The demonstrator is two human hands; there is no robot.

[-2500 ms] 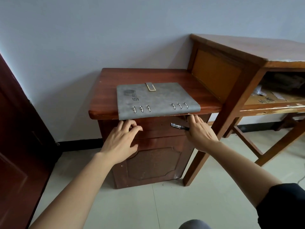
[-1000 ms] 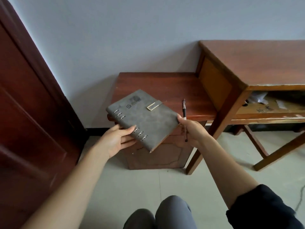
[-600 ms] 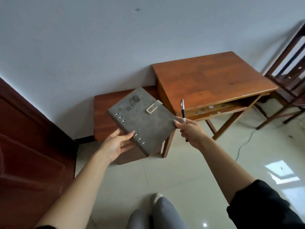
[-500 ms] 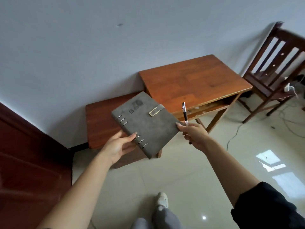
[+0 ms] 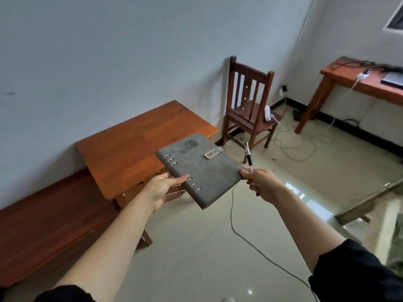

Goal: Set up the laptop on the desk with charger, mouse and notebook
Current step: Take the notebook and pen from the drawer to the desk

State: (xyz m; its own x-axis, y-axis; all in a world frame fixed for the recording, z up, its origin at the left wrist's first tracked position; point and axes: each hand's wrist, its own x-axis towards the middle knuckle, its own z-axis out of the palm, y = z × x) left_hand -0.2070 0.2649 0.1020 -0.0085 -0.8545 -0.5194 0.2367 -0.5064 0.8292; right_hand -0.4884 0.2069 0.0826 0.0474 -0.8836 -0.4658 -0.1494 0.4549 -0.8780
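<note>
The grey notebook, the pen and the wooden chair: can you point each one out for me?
grey notebook (image 5: 202, 171), head view, middle of its closed cover.
pen (image 5: 248, 158), head view, dark barrel above the right hand's fingers.
wooden chair (image 5: 248, 83), head view, slatted backrest.

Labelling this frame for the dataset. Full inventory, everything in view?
grey ring-bound notebook: 1, grey, held in the air by both hands
black pen: 1, black, upright in right hand
orange-brown wooden table: 1, by the wall
dark wooden cabinet: 1, left
wooden slat-back chair: 1, brown, corner
red-brown desk: 1, far right, with a dark flat device
cables: several, on the floor
left hand: grip on notebook
right hand: grip on notebook corner and pen
</note>
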